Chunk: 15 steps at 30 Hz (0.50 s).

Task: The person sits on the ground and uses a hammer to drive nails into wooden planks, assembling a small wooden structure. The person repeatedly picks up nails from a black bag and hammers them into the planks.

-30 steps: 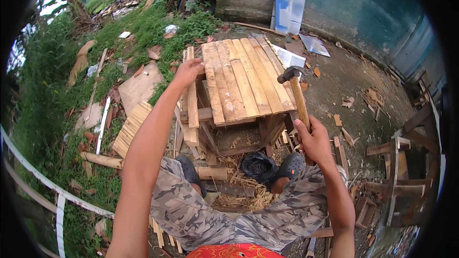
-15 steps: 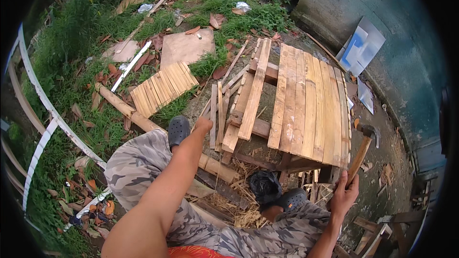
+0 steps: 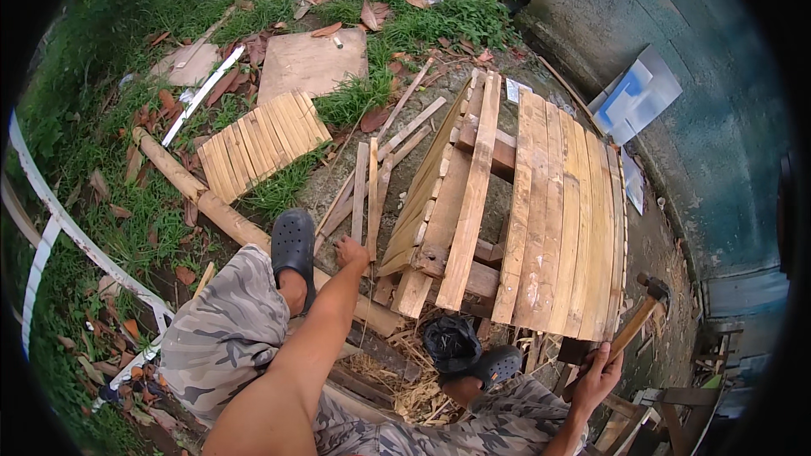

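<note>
A hammer (image 3: 635, 327) with a wooden handle and a dark metal head is held upright in my right hand (image 3: 598, 376), its fingers wrapped round the handle. My left hand (image 3: 350, 253) reaches forward, fingers partly spread, to the near ends of loose wooden strips (image 3: 361, 190) on the ground. In front of me stands a frame of wooden slats (image 3: 562, 211), closely boarded on its right. One separate board (image 3: 473, 194) lies across its left part, with a gap between that board and the boarded part.
A black plastic bag (image 3: 450, 344) sits among wood shavings between my feet. A bamboo pole (image 3: 173, 171) lies at left, near a slatted panel (image 3: 263, 145) on the grass. A flat brown board (image 3: 312, 66) lies farther off. A wall (image 3: 642, 0) runs along the right.
My left hand has come down to the near ends of the loose strips, its fingers now showing. The view has shifted, and the hammer in my right hand sits lower.
</note>
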{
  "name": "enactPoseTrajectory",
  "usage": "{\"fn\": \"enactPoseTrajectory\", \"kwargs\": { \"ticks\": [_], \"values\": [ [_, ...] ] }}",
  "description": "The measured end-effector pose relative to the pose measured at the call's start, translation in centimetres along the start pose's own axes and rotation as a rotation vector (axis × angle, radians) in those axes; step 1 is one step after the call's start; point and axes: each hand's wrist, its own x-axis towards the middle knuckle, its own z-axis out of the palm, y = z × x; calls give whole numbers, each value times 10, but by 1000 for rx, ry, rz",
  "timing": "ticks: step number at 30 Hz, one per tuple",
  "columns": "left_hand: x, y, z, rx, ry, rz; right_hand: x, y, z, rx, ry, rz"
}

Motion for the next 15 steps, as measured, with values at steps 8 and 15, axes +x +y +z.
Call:
{"fn": "enactPoseTrajectory", "kwargs": {
  "ticks": [8,15],
  "values": [
    [-3,-18,-22,-222,-11,197,-5,-6,-6,-25,-45,45],
    [-21,39,-74,-744,239,280,-24,-23,-17,47,-86,81]
  ]
}}
